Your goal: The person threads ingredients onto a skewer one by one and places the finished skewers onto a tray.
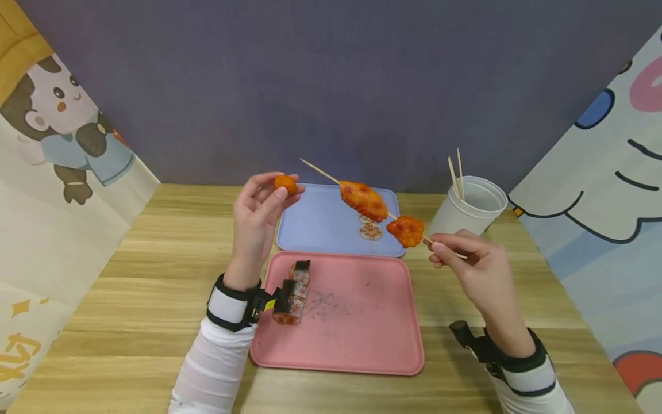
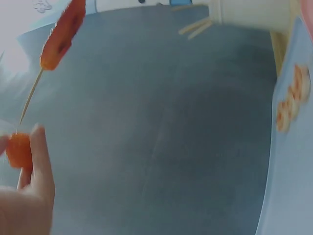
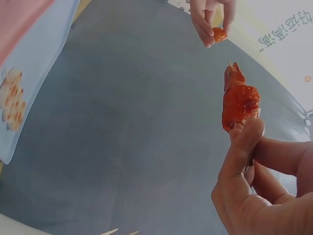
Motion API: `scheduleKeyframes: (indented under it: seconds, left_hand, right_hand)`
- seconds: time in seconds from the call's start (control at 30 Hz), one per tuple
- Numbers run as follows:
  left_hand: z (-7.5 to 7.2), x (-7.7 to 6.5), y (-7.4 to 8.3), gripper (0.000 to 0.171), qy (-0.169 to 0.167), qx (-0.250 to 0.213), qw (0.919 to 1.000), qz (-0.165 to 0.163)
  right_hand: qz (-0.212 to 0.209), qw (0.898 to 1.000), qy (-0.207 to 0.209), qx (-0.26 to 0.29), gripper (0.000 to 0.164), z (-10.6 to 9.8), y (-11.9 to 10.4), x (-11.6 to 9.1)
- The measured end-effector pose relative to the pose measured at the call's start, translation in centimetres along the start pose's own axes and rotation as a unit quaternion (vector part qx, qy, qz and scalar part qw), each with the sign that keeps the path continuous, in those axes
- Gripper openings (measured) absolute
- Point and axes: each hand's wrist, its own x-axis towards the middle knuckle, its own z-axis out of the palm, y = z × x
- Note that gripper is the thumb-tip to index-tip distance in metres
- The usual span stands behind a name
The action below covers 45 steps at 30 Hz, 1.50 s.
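Note:
My left hand (image 1: pixel 253 213) pinches a small round orange ball (image 1: pixel 285 184) between thumb and fingers, raised above the blue tray's left side. In my right hand (image 1: pixel 473 261), thumb and fingers pinch the lower end of a wooden skewer (image 1: pixel 319 170). Threaded on it are a long glazed orange-red piece like a chicken wing (image 1: pixel 364 201) and a smaller orange-red piece (image 1: pixel 406 232) nearer the hand. The skewer slants up to the left, its bare tip toward the ball. In the left wrist view, that tip is close over the top of the ball (image 2: pixel 19 151).
The blue tray (image 1: pixel 315 230) at the back bears pale round slices (image 1: pixel 370 231) with reddish spots. Before it, a pink tray (image 1: pixel 362 345) holds several dark-wrapped food blocks (image 1: pixel 292 302). A white cup (image 1: pixel 465 215) with bare sticks stands back right, near the grey wall (image 1: pixel 331 86).

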Motion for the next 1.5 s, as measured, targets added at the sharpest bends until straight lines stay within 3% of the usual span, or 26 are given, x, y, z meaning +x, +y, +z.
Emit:
scheduleKeyframes:
  seconds: [0.13,0.23,0.57,0.93,1.17,1.5]
  left_hand:
    - [0.2,0.2,0.3,0.016,0.056,-0.057,0.9967,-0.007]
    - [0.2,0.3,0.7,0.016,0.080,-0.111,0.9904,-0.019]
    - [0.5,0.0,1.5,0.016,0.062,-0.187,0.9790,-0.053]
    - [0.7,0.1,1.1,0.019,0.070,-0.204,0.9758,-0.036]
    - [0.7,0.0,1.1,0.019,0.066,-0.187,0.9799,-0.019]
    - [0.9,-0.1,1.0,0.022,0.061,-0.166,0.9841,-0.017]
  right_hand:
    - [-0.005,1.000,-0.003,0.011,0.015,0.3,-0.2,0.2]
    - [-0.007,1.000,-0.006,0.023,0.015,0.6,-0.4,0.4]
    - [-0.008,1.000,-0.020,0.020,0.014,0.9,-0.6,-0.4]
    - [-0.027,0.999,-0.029,0.011,0.015,1.0,-0.6,-0.9]
    - [-0.025,0.999,-0.032,0.007,0.014,1.0,-0.6,-0.8]
    - [-0.013,0.999,-0.036,-0.010,0.014,1.0,-0.5,-0.6]
